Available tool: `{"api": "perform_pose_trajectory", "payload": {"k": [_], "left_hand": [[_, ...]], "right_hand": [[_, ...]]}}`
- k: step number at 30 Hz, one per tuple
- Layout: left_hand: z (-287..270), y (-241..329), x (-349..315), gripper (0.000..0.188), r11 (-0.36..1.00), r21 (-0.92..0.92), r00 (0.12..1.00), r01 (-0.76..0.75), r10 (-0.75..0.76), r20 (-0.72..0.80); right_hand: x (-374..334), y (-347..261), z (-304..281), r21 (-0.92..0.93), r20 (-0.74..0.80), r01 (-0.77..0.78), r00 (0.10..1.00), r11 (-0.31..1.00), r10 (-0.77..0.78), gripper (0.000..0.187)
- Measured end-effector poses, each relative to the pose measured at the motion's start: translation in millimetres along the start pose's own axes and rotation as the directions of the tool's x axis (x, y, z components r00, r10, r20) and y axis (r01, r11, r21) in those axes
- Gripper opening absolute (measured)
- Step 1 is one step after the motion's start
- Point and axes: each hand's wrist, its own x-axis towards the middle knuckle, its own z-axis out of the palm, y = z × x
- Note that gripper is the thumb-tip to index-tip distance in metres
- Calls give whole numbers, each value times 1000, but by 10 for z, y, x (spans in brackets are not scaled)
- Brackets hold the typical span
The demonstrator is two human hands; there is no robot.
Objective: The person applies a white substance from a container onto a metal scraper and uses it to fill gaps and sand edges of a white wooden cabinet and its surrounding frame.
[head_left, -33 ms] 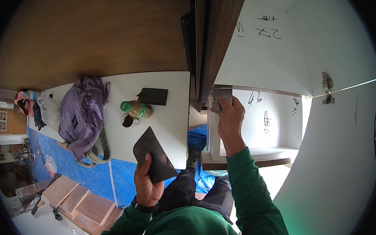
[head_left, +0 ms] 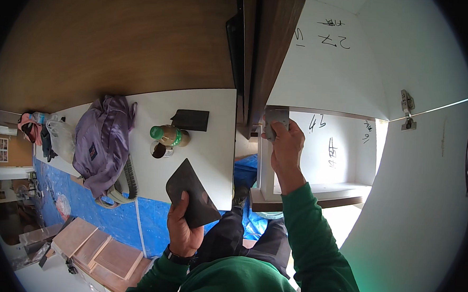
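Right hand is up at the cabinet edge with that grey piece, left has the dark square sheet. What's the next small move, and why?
Probably press the small grey piece flat against the cabinet's front edge with the right hand. That hand already pinches it at the edge, while the left hand holds the dark sheet low and away from the cabinet, so the sheet looks set aside for now.

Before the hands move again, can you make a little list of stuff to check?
1. Left hand grips the dark flat sheet: ok.
2. Right hand holds the grey pad against the cabinet edge: ok.
3. Bottle on the white countertop lies on its side: not ok.
4. Hinge fastened tight: cannot tell.
5. Purple jacket away from both hands: ok.
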Motion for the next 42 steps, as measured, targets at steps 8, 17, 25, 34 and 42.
{"api": "perform_pose_trajectory", "payload": {"k": [8, 17, 25, 34, 42], "left_hand": [[-39, 2, 63, 34, 1000, -4, 1000, -5, 5, -6], [-34, 41, 131, 32, 1000, -13, 1000, -14, 13, -12], [-67, 59, 153, 32, 999, -26, 999, -23, 22, -27], [-95, 65, 172, 33, 1000, -26, 1000, -14, 13, -24], [-107, 53, 169, 33, 999, -19, 999, -26, 26, -20]], "right_hand": [[38, 42, 26, 72, -29, 12, 1000, 997, -10, 23], [5, 28, 82, 111, -49, 20, 999, 994, -15, 23], [-29, -17, 82, 144, -16, 6, 1000, 990, -4, 21], [-57, -73, 88, 180, 7, 17, 1000, 984, -19, 19], [-70, -99, 84, 224, 29, 0, 1000, 975, -7, 18]]}}
